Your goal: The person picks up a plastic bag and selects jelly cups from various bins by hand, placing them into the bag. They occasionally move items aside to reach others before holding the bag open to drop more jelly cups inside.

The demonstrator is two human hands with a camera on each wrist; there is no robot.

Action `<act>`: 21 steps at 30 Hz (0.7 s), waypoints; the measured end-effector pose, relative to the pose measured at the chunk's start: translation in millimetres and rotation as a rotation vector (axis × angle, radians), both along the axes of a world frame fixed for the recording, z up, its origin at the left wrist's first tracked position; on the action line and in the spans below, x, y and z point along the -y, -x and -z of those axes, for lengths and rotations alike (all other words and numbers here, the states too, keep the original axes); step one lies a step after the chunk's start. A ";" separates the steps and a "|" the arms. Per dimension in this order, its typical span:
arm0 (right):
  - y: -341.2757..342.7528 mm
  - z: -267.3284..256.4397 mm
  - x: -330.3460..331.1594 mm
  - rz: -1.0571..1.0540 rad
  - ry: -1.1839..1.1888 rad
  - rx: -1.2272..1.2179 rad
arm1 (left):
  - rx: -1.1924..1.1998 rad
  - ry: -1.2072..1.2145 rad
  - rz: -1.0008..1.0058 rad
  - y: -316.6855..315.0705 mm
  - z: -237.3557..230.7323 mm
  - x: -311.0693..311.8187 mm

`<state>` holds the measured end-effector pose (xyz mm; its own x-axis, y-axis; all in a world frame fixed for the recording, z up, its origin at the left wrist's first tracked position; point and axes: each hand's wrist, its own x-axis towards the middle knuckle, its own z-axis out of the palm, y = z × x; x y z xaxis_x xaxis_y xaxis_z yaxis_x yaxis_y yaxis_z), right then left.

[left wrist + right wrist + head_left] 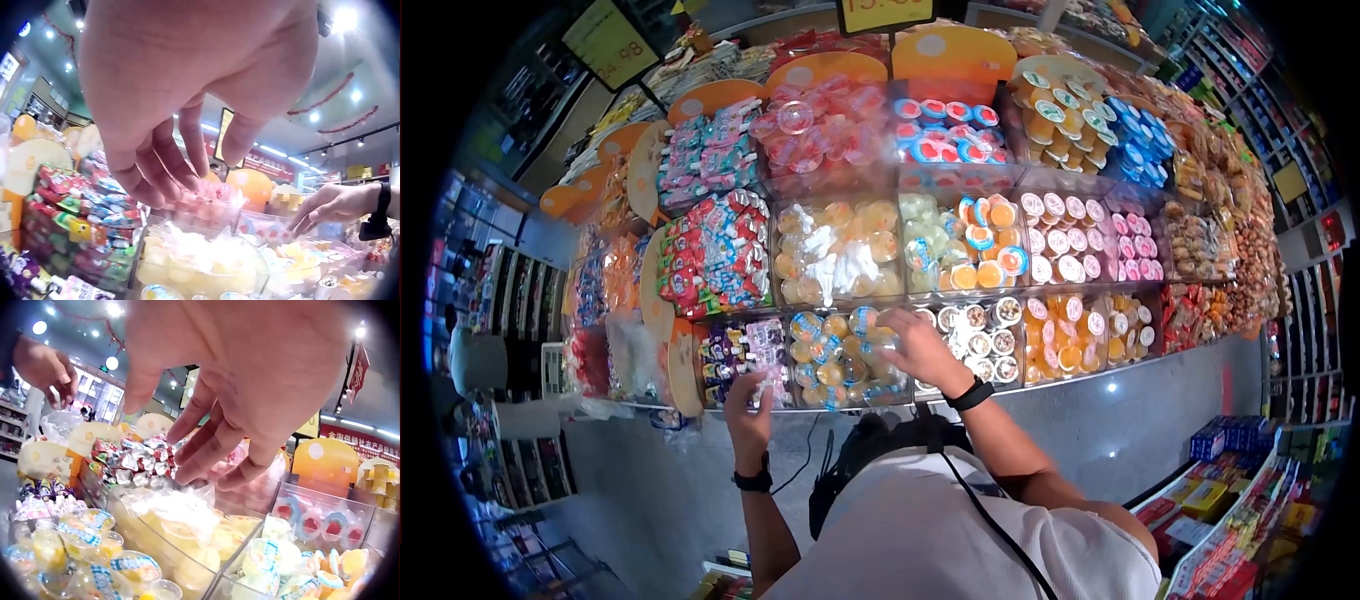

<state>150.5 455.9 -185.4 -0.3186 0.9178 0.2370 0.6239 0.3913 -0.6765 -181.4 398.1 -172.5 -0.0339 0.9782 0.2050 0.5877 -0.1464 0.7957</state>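
Note:
My right hand (922, 350) hovers at the right side of a front bin of clear jelly cups (825, 365) with blue-and-white lids. Its fingers are loosely bent and hold nothing in the right wrist view, above pale yellow jelly cups (190, 569) under glaring clear plastic. Lower and to the left, my left hand (748, 415) is beside the bin of purple pouches (722, 355). Nothing lies between its relaxed fingers (165, 165) in the left wrist view. Both wrists wear black bands.
Clear dividers (215, 578) separate the stepped bins. Right of my right hand are white-lidded cups (980, 345) and orange jelly cups (1060, 345). Red and green pouches (715, 250) fill a bin behind. Price signs (610, 45) rise at the back. Boxed goods (1200, 500) stand at lower right.

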 end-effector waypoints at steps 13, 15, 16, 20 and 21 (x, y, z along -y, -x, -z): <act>-75.8 -5.5 132.2 0.078 0.215 -0.179 | 0.086 0.236 0.165 -89.2 7.7 92.7; -97.3 -4.3 158.6 0.187 0.220 -0.154 | 0.098 0.283 0.328 -99.6 10.4 86.8; -107.0 -4.8 171.1 0.247 0.220 -0.139 | 0.100 0.278 0.325 -104.9 8.8 82.8; -124.3 -11.1 227.4 0.499 0.216 -0.084 | 0.076 0.212 0.557 -120.6 20.6 75.3; -122.1 -11.9 241.8 0.534 0.214 -0.089 | 0.107 0.218 0.617 -124.2 28.6 73.6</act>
